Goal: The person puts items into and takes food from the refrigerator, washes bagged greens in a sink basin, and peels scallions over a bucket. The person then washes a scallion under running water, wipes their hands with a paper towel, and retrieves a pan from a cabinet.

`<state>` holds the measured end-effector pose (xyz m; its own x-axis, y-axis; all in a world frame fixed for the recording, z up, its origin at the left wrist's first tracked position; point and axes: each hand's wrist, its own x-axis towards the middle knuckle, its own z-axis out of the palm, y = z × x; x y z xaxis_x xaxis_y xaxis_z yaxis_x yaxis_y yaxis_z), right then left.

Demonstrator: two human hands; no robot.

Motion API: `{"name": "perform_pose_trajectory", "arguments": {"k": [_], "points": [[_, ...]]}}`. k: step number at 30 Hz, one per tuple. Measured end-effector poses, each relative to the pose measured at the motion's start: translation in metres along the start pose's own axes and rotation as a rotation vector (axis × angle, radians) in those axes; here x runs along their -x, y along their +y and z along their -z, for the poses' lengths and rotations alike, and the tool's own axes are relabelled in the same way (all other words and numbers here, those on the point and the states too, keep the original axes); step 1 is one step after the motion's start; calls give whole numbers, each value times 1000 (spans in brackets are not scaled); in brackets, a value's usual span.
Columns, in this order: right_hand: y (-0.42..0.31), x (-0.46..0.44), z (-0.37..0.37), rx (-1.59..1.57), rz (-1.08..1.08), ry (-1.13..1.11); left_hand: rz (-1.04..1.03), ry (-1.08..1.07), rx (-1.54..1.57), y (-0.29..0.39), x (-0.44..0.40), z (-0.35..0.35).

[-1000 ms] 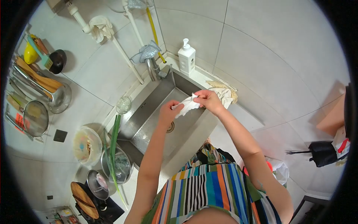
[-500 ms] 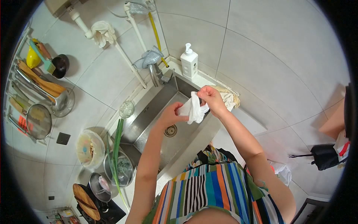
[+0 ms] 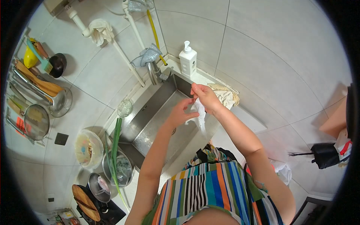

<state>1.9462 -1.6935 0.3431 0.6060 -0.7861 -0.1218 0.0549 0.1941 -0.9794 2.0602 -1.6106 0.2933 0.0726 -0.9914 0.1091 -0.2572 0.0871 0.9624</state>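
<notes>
A thin white cloth [image 3: 201,115] hangs down over the near right edge of the steel sink [image 3: 155,123]. My right hand [image 3: 205,96] is closed on its top, fingers pinched together. Close beside it on the left is my left hand [image 3: 182,112], its thumb and fingers apart and curved around the cloth's left side; whether they touch it is hard to tell. The faucet [image 3: 153,71], wrapped in a grey mesh cloth, stands at the sink's back corner.
A white pump bottle [image 3: 188,59] and a crumpled beige cloth [image 3: 225,95] lie behind the sink. Left of it are a glass [image 3: 125,108], green onions [image 3: 114,150] across a metal bowl [image 3: 125,170], a plastic-lined bowl [image 3: 88,149] and a wooden lid [image 3: 85,202].
The white cloth, earlier stretched and then spread between both hands, now hangs narrow from my right hand. My right hand has moved slightly up and left, and my left hand's fingers have opened.
</notes>
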Motion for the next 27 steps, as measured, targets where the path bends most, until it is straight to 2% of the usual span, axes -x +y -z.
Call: {"name": "perform_pose_trajectory", "arguments": {"k": [1,3,4,6,7,9,10,11,12,13,14,15,16,17,19,20,21,22,23,24,26,27], "points": [[1,0,-1,25,40,15,0,-1,1,5,0,1],[2,0,1,51,79,31,251,-213,-69,17,0,8],[1,-1,7,76,86,46,251,-212,-69,17,1,11],[-1,0,13,100,94,56,58,-203,-297,16,6,18],[-2,2,14,124,108,92,59,-200,-298,8,9,20],[0,6,12,234,134,121,-36,58,-288,-19,12,22],[3,13,5,322,211,54,-36,58,-290,-24,11,21],[2,23,-6,411,287,-13,-118,334,-286,-28,10,18],[0,39,-17,527,357,-181,-201,610,-277,-32,8,14],[-6,53,-30,642,425,-350,-203,610,-277,-41,4,5],[-5,56,-37,642,426,-349,-14,717,328,-49,0,-7],[-4,59,-45,670,483,-498,185,778,937,-58,-1,-12],[-4,60,-49,693,540,-647,184,779,933,-55,3,-11],[-8,58,-49,692,545,-648,113,648,922,-52,8,-8],[-18,52,-46,498,443,-525,-26,382,890,-41,20,-2],[-26,52,-47,498,445,-524,-92,248,871,-34,24,0],[-35,54,-48,492,548,-447,-157,115,850,-25,27,0],[-40,53,-49,483,649,-367,-157,114,849,-14,27,-2],[-36,46,-50,399,763,-388,-108,119,981,2,25,-7],[-36,41,-55,401,768,-385,-61,121,1111,21,21,-14],[-35,31,-68,-1067,-194,-558,46,119,1371,56,13,-33],[-33,21,-72,-1241,-237,-434,107,120,1496,67,11,-40]]}}
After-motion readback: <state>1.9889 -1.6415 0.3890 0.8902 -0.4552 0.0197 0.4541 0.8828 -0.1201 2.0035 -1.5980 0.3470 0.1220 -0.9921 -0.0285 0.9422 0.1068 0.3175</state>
